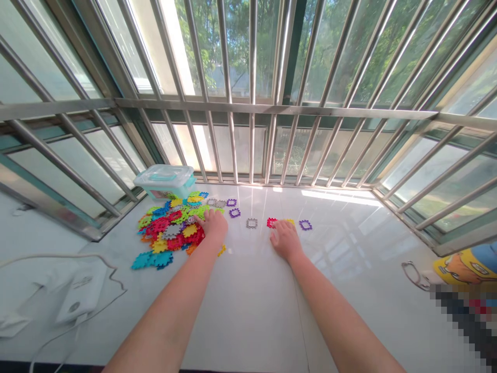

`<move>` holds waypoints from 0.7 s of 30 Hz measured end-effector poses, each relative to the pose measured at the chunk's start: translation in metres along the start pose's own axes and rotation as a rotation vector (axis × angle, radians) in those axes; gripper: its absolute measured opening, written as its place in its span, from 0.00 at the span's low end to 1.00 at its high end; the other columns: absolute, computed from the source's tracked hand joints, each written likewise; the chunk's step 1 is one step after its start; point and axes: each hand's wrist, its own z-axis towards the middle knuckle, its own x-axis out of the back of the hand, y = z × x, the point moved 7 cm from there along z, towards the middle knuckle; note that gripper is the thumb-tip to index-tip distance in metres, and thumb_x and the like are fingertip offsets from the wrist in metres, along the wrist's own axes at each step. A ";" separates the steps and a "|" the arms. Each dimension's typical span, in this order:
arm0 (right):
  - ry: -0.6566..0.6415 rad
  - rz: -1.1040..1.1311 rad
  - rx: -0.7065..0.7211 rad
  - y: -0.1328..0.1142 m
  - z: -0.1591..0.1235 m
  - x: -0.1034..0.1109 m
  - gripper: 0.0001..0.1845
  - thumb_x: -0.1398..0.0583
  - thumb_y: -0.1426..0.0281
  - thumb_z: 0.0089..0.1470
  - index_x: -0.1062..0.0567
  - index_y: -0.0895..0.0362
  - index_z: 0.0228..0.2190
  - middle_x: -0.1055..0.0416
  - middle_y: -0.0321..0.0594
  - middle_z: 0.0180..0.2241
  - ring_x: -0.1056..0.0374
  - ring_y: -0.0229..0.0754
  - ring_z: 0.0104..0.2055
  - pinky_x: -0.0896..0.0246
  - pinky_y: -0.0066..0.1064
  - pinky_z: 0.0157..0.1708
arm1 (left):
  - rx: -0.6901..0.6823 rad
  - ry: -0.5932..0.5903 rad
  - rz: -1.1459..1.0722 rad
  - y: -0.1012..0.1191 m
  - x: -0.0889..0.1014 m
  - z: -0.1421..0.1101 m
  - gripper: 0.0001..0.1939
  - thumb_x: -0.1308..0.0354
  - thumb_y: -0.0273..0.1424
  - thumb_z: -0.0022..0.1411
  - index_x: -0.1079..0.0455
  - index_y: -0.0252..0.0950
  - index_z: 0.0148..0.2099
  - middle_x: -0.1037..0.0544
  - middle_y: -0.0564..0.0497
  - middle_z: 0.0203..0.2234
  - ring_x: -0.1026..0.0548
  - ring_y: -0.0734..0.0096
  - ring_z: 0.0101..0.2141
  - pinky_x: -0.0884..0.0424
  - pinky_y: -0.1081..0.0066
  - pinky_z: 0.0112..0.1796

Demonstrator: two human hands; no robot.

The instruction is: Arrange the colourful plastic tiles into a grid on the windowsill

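My left hand (214,225) rests at the right edge of a heap of colourful gear-shaped plastic pieces (171,231), palm down, fingers spread over it. Any piece beneath those fingers is hidden. Over on the right, my right hand (286,242) lies on the white surface with thumb and fingers apart. Its fingertips touch a red square frame piece (271,223) and partly cover a yellow piece (291,221). Just right of them is a purple frame piece (305,225). A grey frame piece (251,223) lies between my hands, and a second purple frame (234,212) is nearer the heap.
A clear lidded plastic box (165,180) stands behind the heap. Metal window bars (252,109) rise along the back and sides. At left lie a white power strip (82,290) and cable (112,267). A yellow-and-blue cartoon-printed object (466,267) sits at the right.
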 end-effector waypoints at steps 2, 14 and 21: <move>0.002 0.000 0.003 0.000 0.000 0.001 0.13 0.41 0.69 0.62 0.27 0.53 0.49 0.25 0.46 0.49 0.35 0.53 0.55 0.46 0.45 0.61 | -0.008 -0.014 -0.017 0.000 -0.004 0.002 0.18 0.53 0.26 0.68 0.25 0.38 0.52 0.25 0.38 0.58 0.40 0.46 0.67 0.53 0.35 0.68; -0.012 -0.006 -0.003 0.000 0.000 0.001 0.12 0.42 0.69 0.62 0.27 0.53 0.48 0.25 0.46 0.49 0.35 0.52 0.55 0.46 0.44 0.61 | -0.409 -0.052 -0.086 0.011 0.007 -0.016 0.12 0.48 0.29 0.68 0.26 0.41 0.50 0.22 0.40 0.54 0.35 0.50 0.63 0.66 0.36 0.70; -0.021 0.005 -0.005 -0.001 0.000 0.002 0.13 0.42 0.69 0.62 0.26 0.52 0.48 0.25 0.46 0.49 0.35 0.53 0.55 0.46 0.45 0.60 | -0.567 -0.120 -0.111 0.026 0.005 -0.040 0.22 0.49 0.24 0.66 0.25 0.43 0.58 0.25 0.44 0.62 0.34 0.56 0.66 0.60 0.45 0.72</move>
